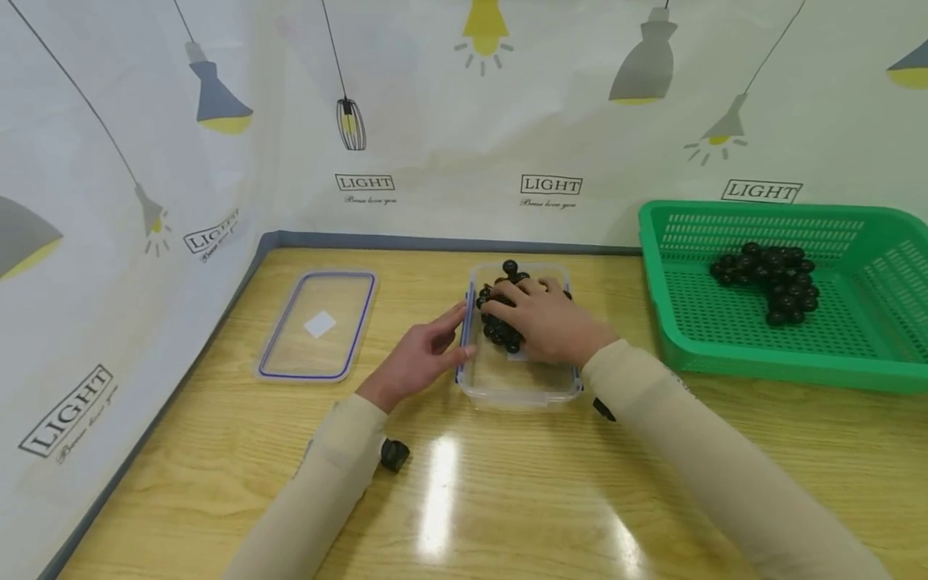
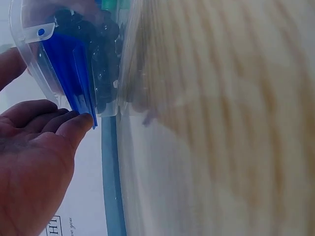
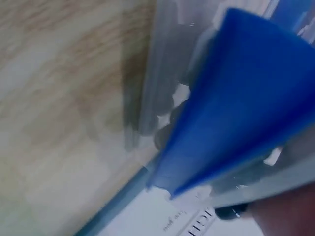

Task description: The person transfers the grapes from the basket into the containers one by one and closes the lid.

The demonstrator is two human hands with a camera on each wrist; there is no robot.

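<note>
A clear plastic container [image 1: 522,379] with blue side clips stands on the table in the middle of the head view. A bunch of dark grapes [image 1: 500,332] lies in its far part, a few grapes rising near the far rim. My right hand [image 1: 554,322] reaches in from the right, its bent fingers curled over the bunch and hiding part of it. My left hand [image 1: 424,354] is at the container's left side, fingers extended. In the left wrist view its fingertips are right at the lower end of the hanging blue clip [image 2: 69,73]. Another blue clip [image 3: 241,98] fills much of the right wrist view.
A clear lid [image 1: 329,350] with a blue seal and a white label lies to the left. On the right, a green basket [image 1: 667,322] holds another bunch of dark grapes [image 1: 783,282]. A wall sheet printed with lamps [image 1: 449,145] borders the table behind and at left.
</note>
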